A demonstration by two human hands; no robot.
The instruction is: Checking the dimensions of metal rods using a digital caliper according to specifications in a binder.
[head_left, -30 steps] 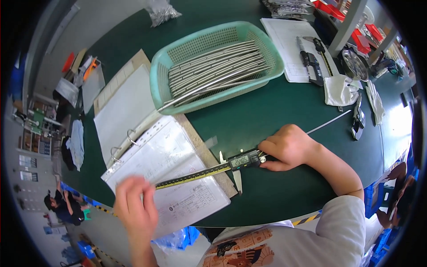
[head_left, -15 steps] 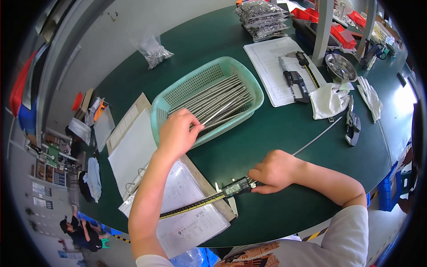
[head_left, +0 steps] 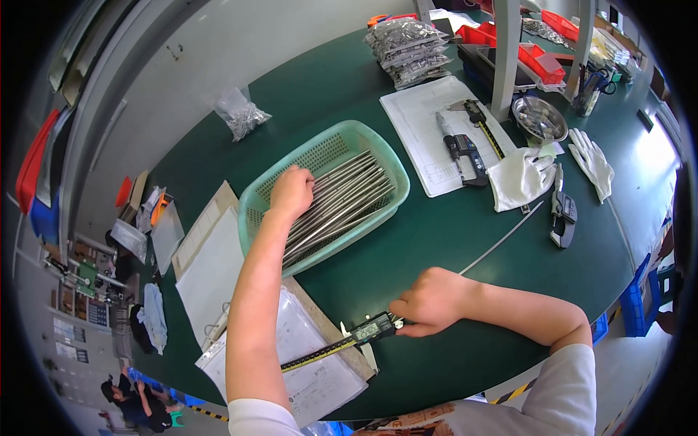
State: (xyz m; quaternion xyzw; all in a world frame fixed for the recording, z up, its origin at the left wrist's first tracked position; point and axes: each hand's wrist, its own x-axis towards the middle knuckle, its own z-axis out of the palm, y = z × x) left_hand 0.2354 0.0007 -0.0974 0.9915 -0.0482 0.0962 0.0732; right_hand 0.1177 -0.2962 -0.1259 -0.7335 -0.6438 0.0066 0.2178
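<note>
My left hand (head_left: 293, 192) reaches into a pale green perforated basket (head_left: 403, 190), at the left ends of several thin metal rods (head_left: 340, 205). Its fingers are curled in, and what lies between them is hidden. Lower right, my right hand (head_left: 434, 301) is closed around the end of a digital caliper (head_left: 372, 329), whose black and yellow beam points left over the papers. A single thin rod (head_left: 502, 238) slants away to the upper right from behind that hand; whether the hand grips it too, I cannot tell.
An open ring binder (head_left: 212, 291) lies left of the basket. To the right are a paper stack (head_left: 407, 109) bearing measuring tools, white gloves (head_left: 518, 178), a micrometer (head_left: 563, 211) and a metal bowl (head_left: 539, 120). Bagged metal parts (head_left: 408, 54) are piled at the back, near an upright post (head_left: 504, 62).
My left hand has gone from the basket's near rim to farther inside, by the rods' left ends. My right hand keeps its hold on the caliper. The whole view has shifted slightly.
</note>
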